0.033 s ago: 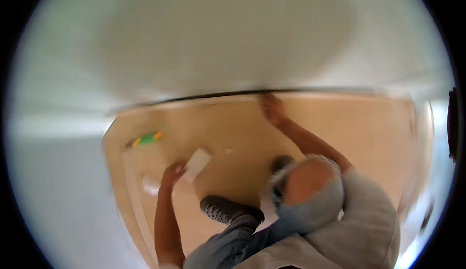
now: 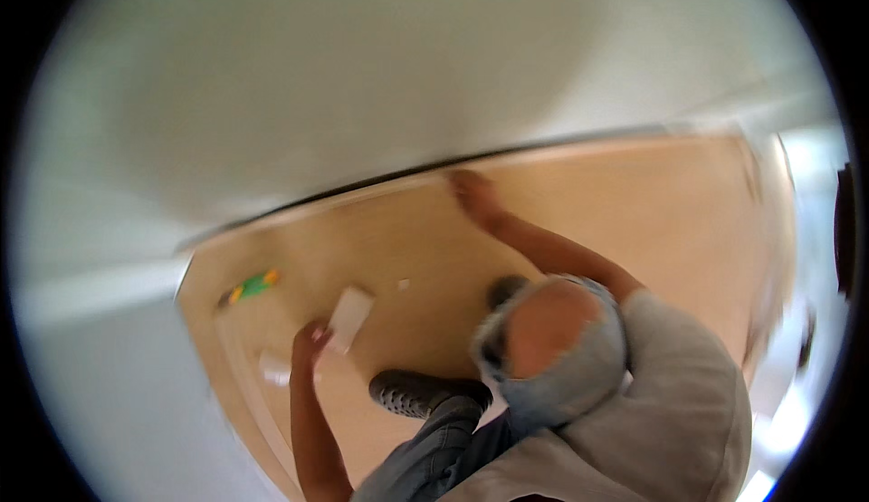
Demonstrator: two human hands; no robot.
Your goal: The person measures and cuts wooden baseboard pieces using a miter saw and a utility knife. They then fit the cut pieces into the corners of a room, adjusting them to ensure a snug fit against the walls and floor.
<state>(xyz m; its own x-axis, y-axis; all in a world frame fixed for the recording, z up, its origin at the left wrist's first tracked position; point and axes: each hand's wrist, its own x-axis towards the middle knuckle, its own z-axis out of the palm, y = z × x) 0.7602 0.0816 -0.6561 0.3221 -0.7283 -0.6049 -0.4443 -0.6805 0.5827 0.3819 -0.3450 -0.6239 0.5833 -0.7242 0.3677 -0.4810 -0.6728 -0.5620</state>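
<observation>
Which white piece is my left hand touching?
The large rectangular block, at your left hand; the tiny scrap and the leftmost pale piece lie apart.

A matt, smooth face is shown by the white rectangular piece (image 2: 352,317) held in the left hand (image 2: 311,339); plastic or card cannot be told apart. Beyond that hand, plastic is suggested by the glossy-looking green-and-yellow tool (image 2: 252,286). Nearer the body than the right hand (image 2: 474,198), frayed denim is seen on the jeans (image 2: 570,398), matt cloth on the sleeve (image 2: 683,393).
</observation>
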